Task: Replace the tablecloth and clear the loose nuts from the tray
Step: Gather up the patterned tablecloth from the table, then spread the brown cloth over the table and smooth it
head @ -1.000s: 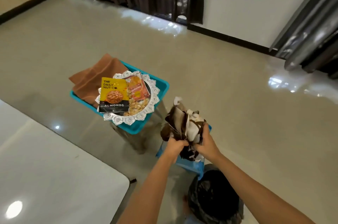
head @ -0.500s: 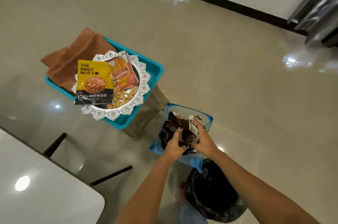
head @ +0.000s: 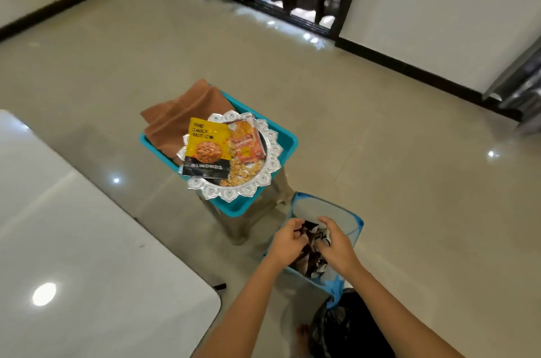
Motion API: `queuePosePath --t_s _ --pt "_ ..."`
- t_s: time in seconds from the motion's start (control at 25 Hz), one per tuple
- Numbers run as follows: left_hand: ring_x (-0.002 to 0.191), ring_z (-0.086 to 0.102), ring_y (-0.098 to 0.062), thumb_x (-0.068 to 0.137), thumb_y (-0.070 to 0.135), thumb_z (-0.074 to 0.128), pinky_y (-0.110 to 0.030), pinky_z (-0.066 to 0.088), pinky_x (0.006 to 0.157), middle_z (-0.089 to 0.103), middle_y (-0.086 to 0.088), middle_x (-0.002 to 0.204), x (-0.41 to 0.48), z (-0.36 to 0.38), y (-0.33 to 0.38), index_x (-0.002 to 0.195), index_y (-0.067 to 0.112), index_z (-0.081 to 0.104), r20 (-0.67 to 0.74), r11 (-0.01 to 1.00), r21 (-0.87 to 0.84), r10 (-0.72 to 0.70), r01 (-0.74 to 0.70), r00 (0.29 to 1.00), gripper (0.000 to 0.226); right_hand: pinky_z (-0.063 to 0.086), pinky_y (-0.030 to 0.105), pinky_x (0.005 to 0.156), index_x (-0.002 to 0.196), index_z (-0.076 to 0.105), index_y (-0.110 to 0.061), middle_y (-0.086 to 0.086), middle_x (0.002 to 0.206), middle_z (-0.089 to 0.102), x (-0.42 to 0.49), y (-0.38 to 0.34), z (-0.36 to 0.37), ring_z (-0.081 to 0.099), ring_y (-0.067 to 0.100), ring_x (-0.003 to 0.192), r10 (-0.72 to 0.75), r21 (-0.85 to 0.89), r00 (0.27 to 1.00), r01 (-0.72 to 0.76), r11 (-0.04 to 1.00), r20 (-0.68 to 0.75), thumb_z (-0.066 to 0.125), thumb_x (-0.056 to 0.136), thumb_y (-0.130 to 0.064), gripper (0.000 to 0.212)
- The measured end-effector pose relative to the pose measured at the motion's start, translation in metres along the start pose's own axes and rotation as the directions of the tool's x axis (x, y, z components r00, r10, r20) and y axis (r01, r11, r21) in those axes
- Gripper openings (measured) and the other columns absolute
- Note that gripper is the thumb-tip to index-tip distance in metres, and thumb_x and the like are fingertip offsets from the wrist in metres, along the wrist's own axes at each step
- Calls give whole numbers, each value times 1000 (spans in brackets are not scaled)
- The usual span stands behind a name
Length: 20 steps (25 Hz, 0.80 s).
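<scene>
Low on the polished floor, beside the white table (head: 73, 240), both hands meet over a blue-lined bin (head: 357, 224). Left hand (head: 288, 242) and right hand (head: 333, 243) each curl their fingers onto a crumpled dark-and-white cloth (head: 310, 255), judged to be the old tablecloth, which sits within the bin's mouth. Near the bin, on a stand largely hidden from view, a teal tub (head: 289, 139) carries a folded brown cloth (head: 178, 114), presumably the replacement, and a scalloped silver tray (head: 265, 179). On the tray lie a yellow almond packet (head: 206, 148), an orange packet (head: 246, 141) and loose nuts (head: 241, 174), heaped toward the tray's near edge and not yet cleared. A black bag (head: 351, 328) stands just beside the bin, closest to the person. Risks, as judged: the bundle may spring back and slide over the rim if released before it is pressed down; the tray overhangs the tub's near corner, so a careless tug on the brown cloth, which appears to run beneath it, could tip the tray and scatter nuts across the floor.
</scene>
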<state>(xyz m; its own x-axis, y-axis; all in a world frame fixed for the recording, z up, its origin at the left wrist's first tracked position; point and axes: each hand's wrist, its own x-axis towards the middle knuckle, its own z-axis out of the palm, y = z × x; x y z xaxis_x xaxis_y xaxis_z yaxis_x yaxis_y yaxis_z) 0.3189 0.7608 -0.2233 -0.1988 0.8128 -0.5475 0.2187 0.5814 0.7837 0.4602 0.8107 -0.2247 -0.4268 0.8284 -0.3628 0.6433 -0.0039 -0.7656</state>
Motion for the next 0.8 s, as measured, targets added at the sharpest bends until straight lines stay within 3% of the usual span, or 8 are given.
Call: queuePosePath --t_s 0.12,0.2,0.36,0.52,0.72,0.8 --pt "107 57 -9 91 9 55 -16 46 90 60 -1 123 -41 -51 9 126 13 53 -97 994 -72 72 -79 993 35 35 16 90 131 47 -14 -7 119 52 -14 -57 17 50 9 110 -105 -9 994 105 994 22 59 87 -3 47" --pt "107 58 -8 90 12 56 -22 46 94 62 2 118 -71 -88 12 123 15 54 -142 988 -114 87 -104 986 33 36 18 95 129 50 -14 -7 120 53 -25 -98 31 49 8 116 -168 13 985 167 986 42 60 86 -2 45" --pt "111 57 -12 92 13 56 -19 48 90 61 1 118 -115 -166 13 119 15 55 -253 987 -127 65 -99 965 27 43 24 98 125 51 -17 -4 122 56 -30 -174 59 51 12 119 -253 16 965 252 968 72 61 86 -4 42" --pt "111 58 -17 92 14 57 -27 51 93 61 -1 120 -130 -223 19 120 14 56 -360 987 -130 46 -99 932 28 39 9 81 126 49 -14 -4 118 55 -17 -237 80 50 9 111 -317 -30 944 321 947 90 60 87 -5 41" --pt "104 57 -14 92 16 57 -20 49 81 58 2 123 -112 -280 26 123 15 55 -425 986 -132 40 -106 904 31 44 28 94 125 51 -13 4 121 59 35 -290 108 55 18 111 -369 -26 922 374 927 117 59 86 -4 41" --pt "102 58 -14 92 16 56 -19 49 80 58 2 120 -94 -300 27 121 15 55 -448 983 -152 22 -100 894 29 44 27 92 124 51 -13 5 121 59 64 -303 118 55 17 108 -379 -33 912 388 921 155 59 87 -4 39"
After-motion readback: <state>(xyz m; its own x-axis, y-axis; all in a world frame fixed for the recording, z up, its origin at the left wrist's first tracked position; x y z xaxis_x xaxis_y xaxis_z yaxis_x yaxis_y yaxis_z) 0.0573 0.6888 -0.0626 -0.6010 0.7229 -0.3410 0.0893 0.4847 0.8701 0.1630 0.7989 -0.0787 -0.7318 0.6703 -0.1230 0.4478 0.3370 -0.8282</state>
